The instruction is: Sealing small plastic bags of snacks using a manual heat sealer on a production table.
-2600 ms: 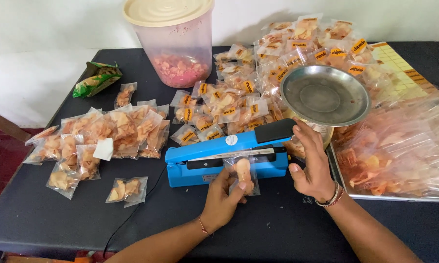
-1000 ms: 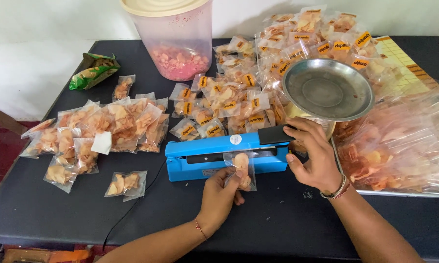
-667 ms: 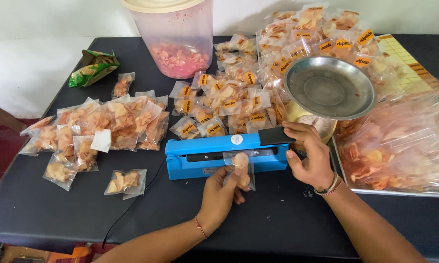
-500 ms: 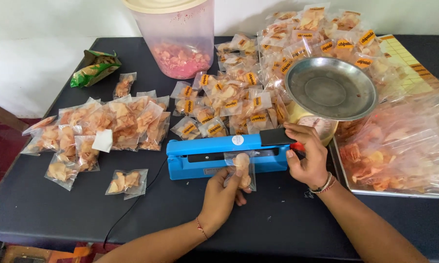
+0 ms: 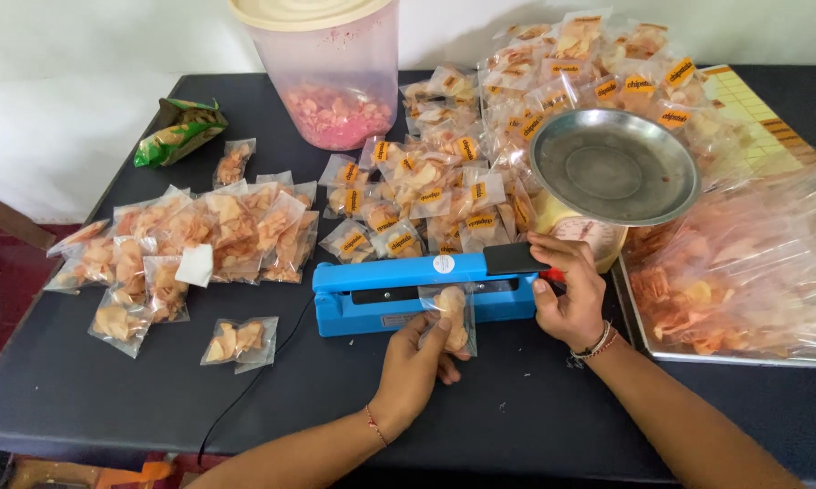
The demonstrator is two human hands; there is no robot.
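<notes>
A dark tabletop before a white wall is seen in the head view. A small clear plastic packet of orange crisps is pinched in the left hand fingers, its mouth under the blue heat sealer's arm. That arm, raised moments ago, is now pressed shut by the right hand, so sealing appears underway.

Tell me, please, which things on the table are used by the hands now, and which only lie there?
In use:
left hand
small snack bag
right hand
blue sealer

Lying about:
plastic tub
green packet
metal scale pan
</notes>
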